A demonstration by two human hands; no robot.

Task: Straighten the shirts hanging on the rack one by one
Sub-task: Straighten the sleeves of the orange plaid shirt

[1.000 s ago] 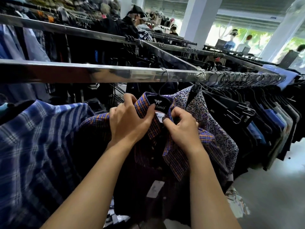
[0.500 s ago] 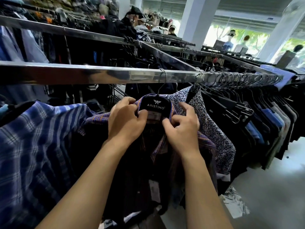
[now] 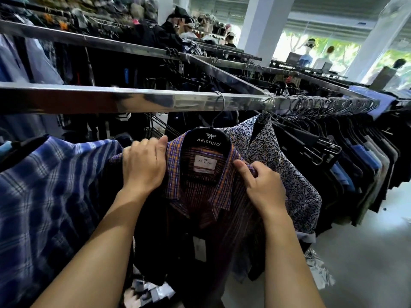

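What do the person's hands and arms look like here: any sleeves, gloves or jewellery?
Both are bare. The left hand and right hand wear no gloves, and no ring shows on the visible fingers. The left forearm and right forearm carry no sleeve, watch or bracelet down to the bottom edge of the head view.

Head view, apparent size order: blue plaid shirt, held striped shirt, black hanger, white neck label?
1. blue plaid shirt (nearer camera, so inflated)
2. held striped shirt
3. black hanger
4. white neck label
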